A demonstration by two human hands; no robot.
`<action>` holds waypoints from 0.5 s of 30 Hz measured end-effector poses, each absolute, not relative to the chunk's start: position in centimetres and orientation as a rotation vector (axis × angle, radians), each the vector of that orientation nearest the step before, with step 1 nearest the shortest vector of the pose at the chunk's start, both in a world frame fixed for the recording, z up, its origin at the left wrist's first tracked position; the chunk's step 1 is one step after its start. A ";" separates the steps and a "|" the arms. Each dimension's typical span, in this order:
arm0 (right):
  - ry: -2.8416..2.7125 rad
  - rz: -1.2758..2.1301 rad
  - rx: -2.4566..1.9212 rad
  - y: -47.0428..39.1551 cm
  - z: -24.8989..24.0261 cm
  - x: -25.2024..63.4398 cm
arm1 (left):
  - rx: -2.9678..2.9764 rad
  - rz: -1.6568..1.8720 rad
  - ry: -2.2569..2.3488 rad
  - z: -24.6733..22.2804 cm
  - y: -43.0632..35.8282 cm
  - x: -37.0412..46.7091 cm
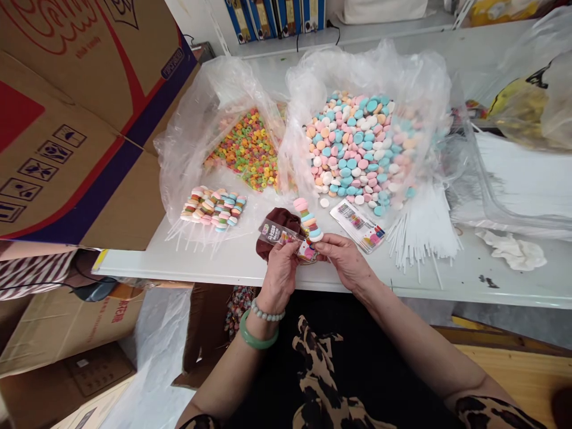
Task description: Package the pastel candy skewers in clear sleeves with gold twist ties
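My right hand [346, 257] pinches the lower end of a candy skewer [308, 219], pink, white, orange and blue discs with small rings between them. My left hand [282, 265] is closed on a clear printed plastic wrapper [279, 232]. The skewer stands upright beside the wrapper's opening side; whether its stick is inside, I cannot tell. Under the wrapper lies a dark brown cloth [267, 250]. A stack of similar printed wrappers [357, 226] rests right of my right hand. Several assembled candy skewers [213, 208] lie to the left, sticks toward me.
Behind my hands are an open plastic bag of ring candies [250, 149] and one of pastel disc candies [353, 146]. White sticks [424, 229] and a crumpled tissue [513, 249] lie right. A large cardboard box [89, 119] stands left, by the white table's edge [201, 271].
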State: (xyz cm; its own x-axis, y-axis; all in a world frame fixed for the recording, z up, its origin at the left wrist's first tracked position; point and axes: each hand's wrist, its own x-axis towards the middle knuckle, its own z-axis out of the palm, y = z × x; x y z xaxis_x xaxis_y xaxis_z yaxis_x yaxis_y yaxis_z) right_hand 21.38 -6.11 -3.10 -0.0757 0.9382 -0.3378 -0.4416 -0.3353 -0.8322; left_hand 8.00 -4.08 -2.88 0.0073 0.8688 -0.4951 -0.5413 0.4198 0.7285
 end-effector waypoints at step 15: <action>-0.759 1.529 -1.126 -6.0 -3.4 21.5 | 0.327 1.025 1.015 -4.2 -4.1 7.9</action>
